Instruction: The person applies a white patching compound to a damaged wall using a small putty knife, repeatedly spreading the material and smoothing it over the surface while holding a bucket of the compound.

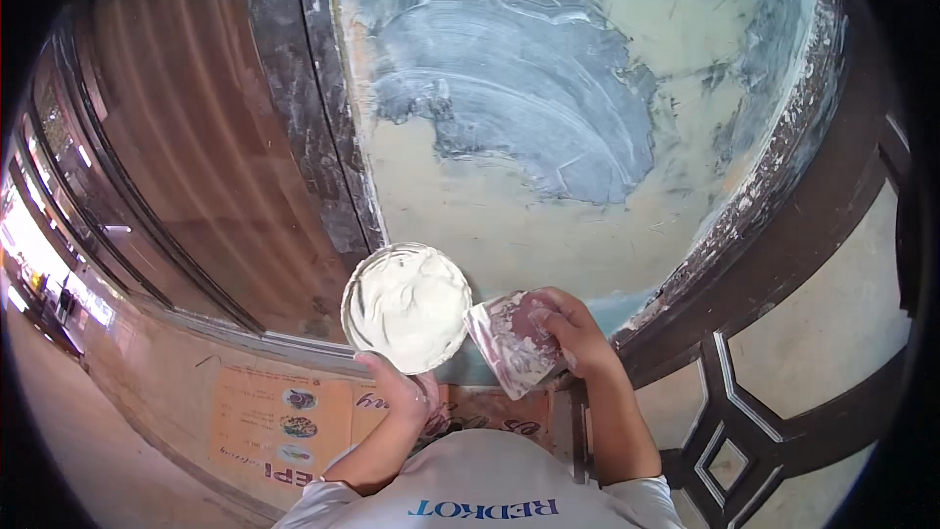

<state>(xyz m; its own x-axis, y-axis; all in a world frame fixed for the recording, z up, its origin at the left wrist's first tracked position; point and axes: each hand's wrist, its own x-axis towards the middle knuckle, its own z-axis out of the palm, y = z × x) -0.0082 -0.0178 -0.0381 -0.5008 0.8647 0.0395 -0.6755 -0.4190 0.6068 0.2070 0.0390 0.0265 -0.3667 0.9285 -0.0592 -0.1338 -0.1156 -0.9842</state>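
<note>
My left hand (401,387) supports a round container (406,304) of thick white paste from below, in front of me. Just right of it, my right hand (573,333) grips a flat rectangular scraper (509,343) smeared with paste, its upper left corner touching or nearly touching the container's rim. Ahead is a pale green panel (470,220) with a large grey-blue smeared patch (519,98), streaks and rough, flaking right edge.
A brown wooden panel (196,88) with a dark vertical frame stands at left. Dark geometric trim (725,382) with pale insets is at right. Below lies printed orange sheeting (264,411) on the floor. A bright opening (24,225) shows at far left.
</note>
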